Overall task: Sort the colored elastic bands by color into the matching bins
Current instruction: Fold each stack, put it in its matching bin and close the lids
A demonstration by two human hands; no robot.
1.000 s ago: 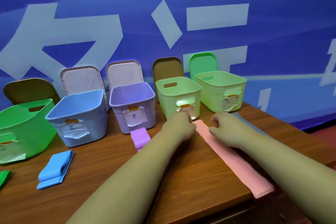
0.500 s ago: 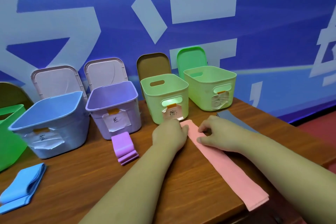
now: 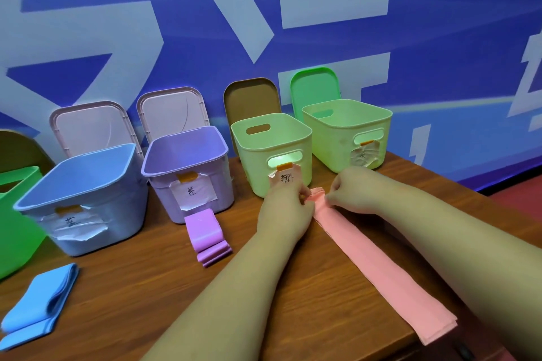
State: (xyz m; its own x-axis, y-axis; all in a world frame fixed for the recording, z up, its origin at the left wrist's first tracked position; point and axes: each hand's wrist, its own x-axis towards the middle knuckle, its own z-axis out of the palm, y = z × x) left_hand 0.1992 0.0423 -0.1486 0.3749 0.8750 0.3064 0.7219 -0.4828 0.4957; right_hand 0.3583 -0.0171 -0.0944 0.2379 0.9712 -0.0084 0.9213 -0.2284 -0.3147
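Progress: early, by my reading. All three bands in view lie on the table, none shows in a bin, so the sorting is all still to do.
Blue bin: largest fully in view; no band seen inside.
Purple bin: likewise.
Middle pale green bin, right pale green bin: floors hidden, contents cannot be told.
Pink band: long and flat, its far end bunched just before the middle pale green bin.
Blue band: folded, near left.
Purple band: folded, just before the purple bin.
Left hand, right hand: both pinch the bunched end of the pink band.
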